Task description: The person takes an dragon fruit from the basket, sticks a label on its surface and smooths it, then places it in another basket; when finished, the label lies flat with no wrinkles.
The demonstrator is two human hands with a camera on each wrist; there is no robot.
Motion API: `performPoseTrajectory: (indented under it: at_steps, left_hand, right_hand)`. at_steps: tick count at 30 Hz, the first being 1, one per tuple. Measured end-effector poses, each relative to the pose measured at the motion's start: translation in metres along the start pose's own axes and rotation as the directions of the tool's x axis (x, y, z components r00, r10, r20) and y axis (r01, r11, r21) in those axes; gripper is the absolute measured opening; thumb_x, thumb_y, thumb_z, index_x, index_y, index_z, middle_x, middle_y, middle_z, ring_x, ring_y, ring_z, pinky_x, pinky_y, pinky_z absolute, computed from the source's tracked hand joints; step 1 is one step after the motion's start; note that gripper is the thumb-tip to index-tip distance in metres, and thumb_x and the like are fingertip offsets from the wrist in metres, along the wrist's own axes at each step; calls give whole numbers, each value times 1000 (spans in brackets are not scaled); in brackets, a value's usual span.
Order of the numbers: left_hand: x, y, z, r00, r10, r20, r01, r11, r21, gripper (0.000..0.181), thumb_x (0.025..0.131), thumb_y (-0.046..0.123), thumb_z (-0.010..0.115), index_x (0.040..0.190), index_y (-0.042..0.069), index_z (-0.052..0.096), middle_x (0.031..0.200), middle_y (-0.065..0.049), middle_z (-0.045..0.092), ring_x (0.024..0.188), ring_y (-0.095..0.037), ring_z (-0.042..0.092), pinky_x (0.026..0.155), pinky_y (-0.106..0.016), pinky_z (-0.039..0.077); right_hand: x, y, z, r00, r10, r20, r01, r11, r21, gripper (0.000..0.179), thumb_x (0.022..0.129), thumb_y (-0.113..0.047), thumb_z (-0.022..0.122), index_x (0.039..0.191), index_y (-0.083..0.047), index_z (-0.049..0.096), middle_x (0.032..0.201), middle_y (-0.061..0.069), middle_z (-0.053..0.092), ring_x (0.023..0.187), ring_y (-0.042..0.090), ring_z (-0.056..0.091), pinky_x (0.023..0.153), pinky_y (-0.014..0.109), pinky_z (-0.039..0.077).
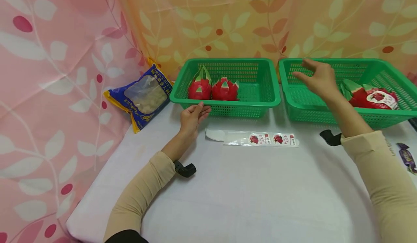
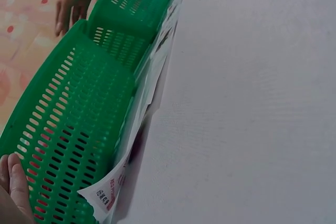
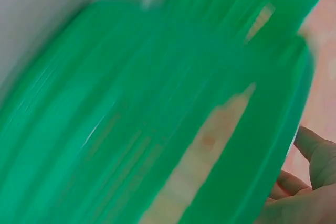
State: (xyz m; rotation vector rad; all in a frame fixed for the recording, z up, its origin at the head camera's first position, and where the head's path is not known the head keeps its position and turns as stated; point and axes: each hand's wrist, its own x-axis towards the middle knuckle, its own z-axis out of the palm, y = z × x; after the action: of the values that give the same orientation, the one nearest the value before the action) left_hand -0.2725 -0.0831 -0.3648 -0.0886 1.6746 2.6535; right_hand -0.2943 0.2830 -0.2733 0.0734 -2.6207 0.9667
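My left hand [image 1: 194, 119] is at the front rim of the left green basket [image 1: 257, 103]. Its thumb tip meets the rim, and fairly straight fingers [image 2: 18, 184] lie against the outer wall in the left wrist view. Two red dragon fruits, one [image 1: 199, 88] with longer green tips and another [image 1: 225, 90], sit in that basket's left half. Above the left part of the right green basket [image 1: 306, 113] hovers my right hand [image 1: 317, 77], thumb and fingers spread around nothing. In that basket's right half lies a dragon fruit [image 1: 356, 95] with a white label [image 1: 380, 97]. The right wrist view is blurred.
A clear strip with dragon fruit labels [image 1: 260, 139] lies on the white table [image 1: 247, 192] before the left basket. To its left leans a blue and yellow bag [image 1: 143, 94]. A purple wrapped candy [image 1: 407, 158] is at far right. Patterned cloth [image 1: 208, 22] hangs behind.
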Motion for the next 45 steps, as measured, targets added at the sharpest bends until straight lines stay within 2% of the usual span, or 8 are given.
performPoseTrajectory:
  at_steps: [7,18,23,34,37,39,41,45]
  left_hand:
    - [3,3,-5,1000,-13,-8,13,1000,-14,17,91,18,58,92,1,61,80,-4,70,77,-13,69,81,-26,54]
    - [4,7,-12,1000,-6,-16,5,999,-35,14,92,14,56,92,1,62,76,-3,70,73,-12,69,70,-20,56]
    - [5,5,-12,1000,-4,-27,3,999,-46,14,91,14,57,86,3,63,75,-4,70,72,-12,69,69,-20,56]
    - [7,3,-9,1000,26,-15,-26,999,-37,14,91,14,57,84,3,63,75,-4,70,72,-12,69,71,-21,56]
    - [7,3,-9,999,35,-13,-36,999,-33,14,91,14,57,84,3,63,75,-3,70,72,-12,69,72,-21,56]
    - [7,2,-9,999,37,-11,-38,999,-34,14,91,13,57,84,3,63,74,-3,70,72,-12,69,72,-21,56]
    - [7,1,-9,999,38,-10,-39,999,-35,14,91,13,57,83,4,63,74,-3,70,71,-12,69,71,-20,56]
    - [7,0,-11,999,47,-11,-48,998,-34,14,91,14,57,82,3,63,74,-3,70,72,-12,69,70,-20,56]
  right_hand:
    - [12,-54,67,987,-57,149,30,984,175,65,87,-37,62,139,-6,38,134,18,49,126,31,45,101,46,40]
    - [31,-98,139,952,31,304,-129,942,311,70,85,-33,65,142,-6,33,143,11,40,135,22,35,108,37,35]
    - [34,-112,156,936,76,343,-180,942,284,74,83,-35,67,142,-6,32,145,10,38,135,23,33,109,37,34]
    - [41,-123,173,936,25,352,-77,988,134,78,83,-28,68,143,-1,27,143,17,38,127,31,41,104,39,39]
    - [42,-120,171,934,23,357,-71,990,124,48,85,-27,64,119,5,51,114,19,55,102,29,52,87,34,46]
    - [42,-117,169,927,31,373,-88,987,136,38,86,-26,62,105,6,53,100,19,54,90,28,50,77,33,44]
    - [44,-114,166,910,45,412,-119,980,157,35,88,-24,59,104,6,52,102,20,52,91,28,50,76,33,45]
    - [47,-108,162,861,55,506,-182,962,204,66,91,-24,56,143,2,23,149,21,24,134,32,33,104,40,40]
